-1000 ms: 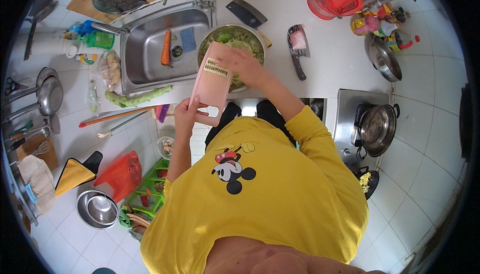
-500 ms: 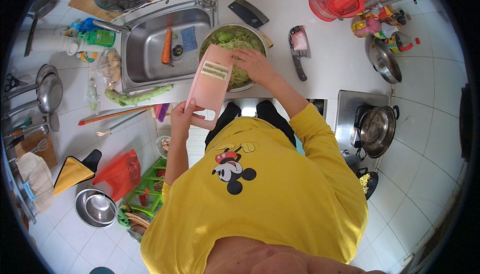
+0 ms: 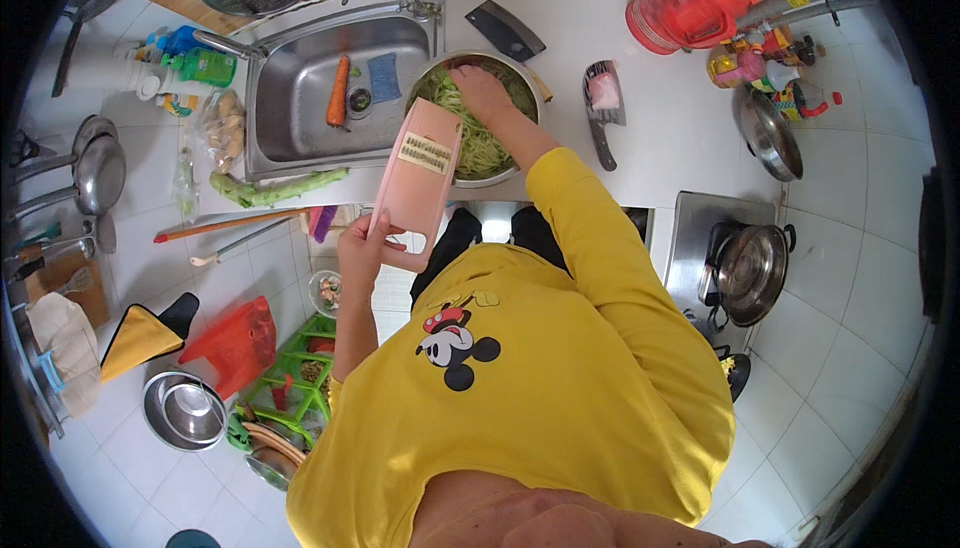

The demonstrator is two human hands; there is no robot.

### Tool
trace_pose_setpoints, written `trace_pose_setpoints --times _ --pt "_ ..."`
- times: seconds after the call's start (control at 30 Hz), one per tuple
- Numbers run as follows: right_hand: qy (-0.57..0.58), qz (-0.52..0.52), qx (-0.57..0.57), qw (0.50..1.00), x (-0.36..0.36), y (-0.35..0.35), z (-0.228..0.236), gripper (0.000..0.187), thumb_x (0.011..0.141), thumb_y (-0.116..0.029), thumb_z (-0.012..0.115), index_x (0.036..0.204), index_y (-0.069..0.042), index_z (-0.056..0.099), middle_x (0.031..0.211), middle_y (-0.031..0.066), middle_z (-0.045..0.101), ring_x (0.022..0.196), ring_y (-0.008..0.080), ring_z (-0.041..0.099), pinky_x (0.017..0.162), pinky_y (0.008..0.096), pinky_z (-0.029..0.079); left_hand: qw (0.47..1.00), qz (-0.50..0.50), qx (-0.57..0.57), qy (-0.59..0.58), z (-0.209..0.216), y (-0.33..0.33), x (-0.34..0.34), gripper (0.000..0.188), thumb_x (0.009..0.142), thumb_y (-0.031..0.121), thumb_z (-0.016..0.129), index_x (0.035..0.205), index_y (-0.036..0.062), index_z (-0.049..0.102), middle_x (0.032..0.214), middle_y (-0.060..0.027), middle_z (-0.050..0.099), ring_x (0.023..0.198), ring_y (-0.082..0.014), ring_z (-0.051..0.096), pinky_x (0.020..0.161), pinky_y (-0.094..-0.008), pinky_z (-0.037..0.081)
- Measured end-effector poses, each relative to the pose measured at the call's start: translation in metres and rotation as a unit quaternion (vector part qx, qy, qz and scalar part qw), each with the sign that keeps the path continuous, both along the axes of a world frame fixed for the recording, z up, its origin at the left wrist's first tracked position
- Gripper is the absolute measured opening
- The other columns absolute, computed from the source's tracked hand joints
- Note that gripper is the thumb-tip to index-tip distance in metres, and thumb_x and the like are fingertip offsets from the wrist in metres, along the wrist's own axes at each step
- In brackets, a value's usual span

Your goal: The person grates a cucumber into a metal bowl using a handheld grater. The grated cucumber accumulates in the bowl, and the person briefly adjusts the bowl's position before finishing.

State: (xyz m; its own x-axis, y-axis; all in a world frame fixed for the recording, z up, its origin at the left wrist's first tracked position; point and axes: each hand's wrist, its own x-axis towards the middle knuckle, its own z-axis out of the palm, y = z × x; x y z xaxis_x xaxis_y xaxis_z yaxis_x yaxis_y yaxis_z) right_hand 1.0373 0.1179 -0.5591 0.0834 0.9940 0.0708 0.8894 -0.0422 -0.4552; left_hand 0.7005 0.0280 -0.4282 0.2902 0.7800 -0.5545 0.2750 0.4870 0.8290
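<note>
Biggest change: the right hand (image 3: 482, 90) has been taken off the pink grater (image 3: 412, 195) and sunk into the steel bowl (image 3: 532, 98). A second ago it was laid by the grater's pale blade insert (image 3: 424, 153), then it was held just beside the right edge, and now it's been pushed over to the far side of the bowl, among the green vegetable shreds (image 3: 480, 155). The fingers are curled downward and kinda bunched, but the tips are hidden, so it can't be told whether anything's been grabbed.

The left hand (image 3: 362, 246) has barely been moved tbh. The grater is gripped by its slotted handle end, thumb on top, the other fingers mostly out of sight underneath, so a pretty firm pinch. It's kept slanted at the bowl's near left, with its upper end overlapping the rim in this view. Whether it's rested on the rim or held just above can't be made out.

As for what that means, the shredding looks to be paused, with the bowl's contents seen to instead. Since the grater hasn't been put down, the job probably shouldn't be called finished. The carrot (image 3: 338, 93) is left whole in the sink (image 3: 300, 148), untouched across these shots.
</note>
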Motion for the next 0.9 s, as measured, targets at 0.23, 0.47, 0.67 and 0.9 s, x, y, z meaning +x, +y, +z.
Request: trace_pose_setpoints --times 0.23,0.47,0.67,0.9 --pt "-0.182 0.059 0.058 0.980 0.001 0.009 -0.009 0.024 0.089 -0.010 0.056 0.112 -0.008 0.062 0.106 0.0132 0.065 0.104 0.0302 0.064 0.086 0.0432 0.052 0.998 0.047 0.016 -0.024 -0.002 -0.019 -0.001 0.036 0.101 0.032 0.065 0.104 -0.0037 0.068 0.088 -0.0139 0.075 0.062 -0.0204 0.071 0.056 -0.0284 0.057" --pt "0.034 -0.039 0.045 0.998 0.026 -0.021 0.024 0.040 0.088 -0.008 0.066 0.128 -0.007 0.057 0.101 0.0136 0.068 0.102 0.0304 0.066 0.084 0.0432 0.053 0.998 0.045 0.018 -0.038 -0.011 -0.018 0.009 0.033 0.102 0.027 0.064 0.105 -0.0054 0.067 0.087 -0.0124 0.074 0.065 -0.0207 0.072 0.057 -0.0282 0.058" --pt "0.558 -0.192 0.013 0.807 0.029 -0.076 0.051 0.049 0.095 -0.001 0.062 0.141 -0.006 0.050 0.103 0.0084 0.063 0.101 0.0195 0.066 0.084 0.0350 0.059 0.995 0.042 -0.031 -0.079 -0.030 -0.016 0.035 0.035 0.103 0.031 0.062 0.110 -0.0033 0.066 0.095 -0.0142 0.075 0.068 -0.0212 0.072 0.063 -0.0304 0.059" --pt "0.701 -0.201 -0.007 0.685 0.023 -0.120 0.051 0.049 0.094 -0.001 0.065 0.140 -0.002 0.049 0.109 0.0082 0.063 0.098 0.0153 0.065 0.085 0.0289 0.058 0.984 0.080 -0.050 -0.152 -0.046 -0.026 0.075 0.026 0.104 0.020 0.059 0.112 -0.0044 0.061 0.097 -0.0129 0.072 0.073 -0.0197 0.071 0.067 -0.0304 0.058"
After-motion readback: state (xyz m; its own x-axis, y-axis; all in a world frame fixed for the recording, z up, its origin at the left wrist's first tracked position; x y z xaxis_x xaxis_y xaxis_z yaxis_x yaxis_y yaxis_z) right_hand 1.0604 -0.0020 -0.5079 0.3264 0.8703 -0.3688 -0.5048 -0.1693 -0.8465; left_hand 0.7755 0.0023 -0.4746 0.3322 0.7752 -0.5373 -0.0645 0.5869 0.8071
